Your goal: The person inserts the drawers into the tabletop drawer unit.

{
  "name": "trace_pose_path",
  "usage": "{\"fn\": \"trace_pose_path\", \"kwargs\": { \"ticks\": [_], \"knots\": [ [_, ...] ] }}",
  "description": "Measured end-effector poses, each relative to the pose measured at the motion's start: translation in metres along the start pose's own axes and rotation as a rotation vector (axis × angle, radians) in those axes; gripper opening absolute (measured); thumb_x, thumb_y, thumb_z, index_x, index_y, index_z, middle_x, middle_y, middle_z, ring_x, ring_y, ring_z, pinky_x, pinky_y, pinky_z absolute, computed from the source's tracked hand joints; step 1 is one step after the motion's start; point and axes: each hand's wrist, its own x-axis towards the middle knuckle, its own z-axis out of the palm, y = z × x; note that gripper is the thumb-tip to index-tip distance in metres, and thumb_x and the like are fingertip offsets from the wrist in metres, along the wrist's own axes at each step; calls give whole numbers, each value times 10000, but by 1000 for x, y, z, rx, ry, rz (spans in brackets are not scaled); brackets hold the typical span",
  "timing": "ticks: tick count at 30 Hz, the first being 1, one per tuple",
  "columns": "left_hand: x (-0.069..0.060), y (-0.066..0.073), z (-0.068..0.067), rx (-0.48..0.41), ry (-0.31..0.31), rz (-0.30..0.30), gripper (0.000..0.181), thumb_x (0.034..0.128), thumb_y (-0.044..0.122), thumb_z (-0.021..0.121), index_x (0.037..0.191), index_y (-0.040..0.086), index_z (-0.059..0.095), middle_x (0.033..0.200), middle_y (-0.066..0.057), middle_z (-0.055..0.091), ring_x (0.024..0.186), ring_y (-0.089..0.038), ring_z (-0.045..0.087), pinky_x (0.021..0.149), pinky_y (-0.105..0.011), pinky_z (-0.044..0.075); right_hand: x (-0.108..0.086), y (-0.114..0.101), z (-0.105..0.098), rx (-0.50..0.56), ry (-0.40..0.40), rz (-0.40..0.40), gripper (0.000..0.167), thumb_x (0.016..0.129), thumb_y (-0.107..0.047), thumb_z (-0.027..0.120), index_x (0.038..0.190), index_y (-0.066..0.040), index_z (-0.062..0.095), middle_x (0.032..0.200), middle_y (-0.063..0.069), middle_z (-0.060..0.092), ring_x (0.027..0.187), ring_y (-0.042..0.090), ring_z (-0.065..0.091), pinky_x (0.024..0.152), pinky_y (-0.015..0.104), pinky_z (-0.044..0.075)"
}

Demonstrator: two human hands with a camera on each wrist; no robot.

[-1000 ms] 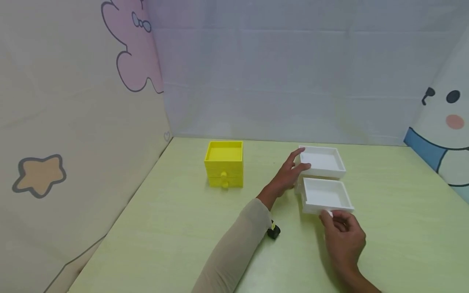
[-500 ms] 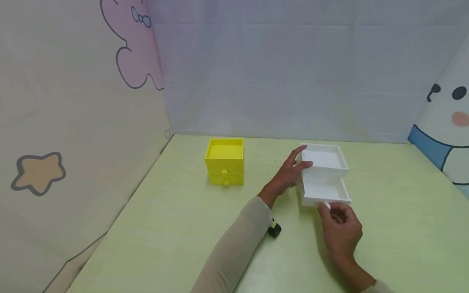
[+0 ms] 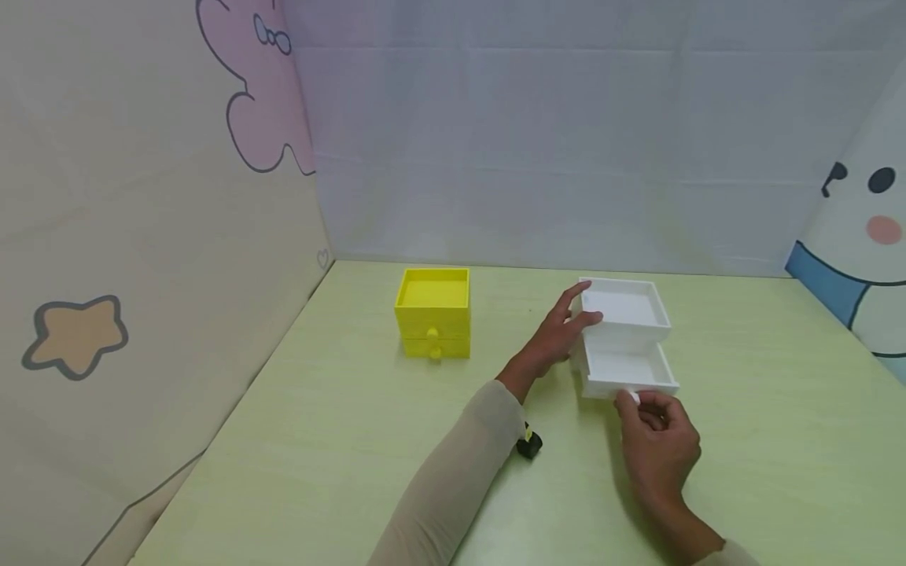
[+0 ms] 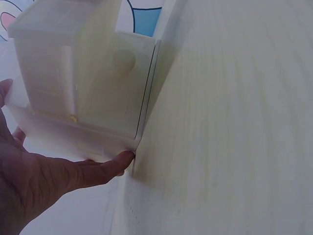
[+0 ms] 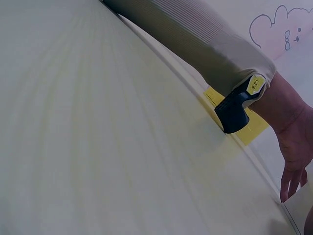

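A white mini drawer cabinet with a tray-like top stands on the right side of the table. Its lower drawer is pulled out toward me; nothing lies in it. My right hand pinches the drawer's white knob between thumb and fingers. Against the cabinet's left side rests my left hand, fingers extended, two tips on the top rim. The left wrist view shows that hand along the cabinet's side wall, one fingertip near the bottom edge.
A yellow drawer box with two knobs stands to the left on the pale green table. A black wrist device hangs at the left sleeve. Cloth walls with cartoon prints enclose the back and sides.
Over the first half second my right hand pushed the white drawer back, its rear edge passing under the top. Since then both hands and the drawer look still.
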Motion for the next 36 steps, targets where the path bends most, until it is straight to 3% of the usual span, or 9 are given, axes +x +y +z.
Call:
{"fn": "trace_pose_path", "kwargs": {
  "ticks": [12,36],
  "knots": [
    [2,-5,-2,7,-6,0,550,954,465,602,1445,555,371,1371,-32,487,1008,-183,585,809,-488,530,0,3,1,-8,10,-51,206,822,-116,792,902,36,679,665,-267,590,591,-110,599,548,70,448],
    [4,-5,0,-27,-4,11,558,943,441,618,1447,524,394,1274,1,513,933,-166,601,771,-459,555,11,5,13,5,48,-119,216,831,-103,790,914,67,686,709,-301,571,626,-110,589,604,69,470]
  ]
}}
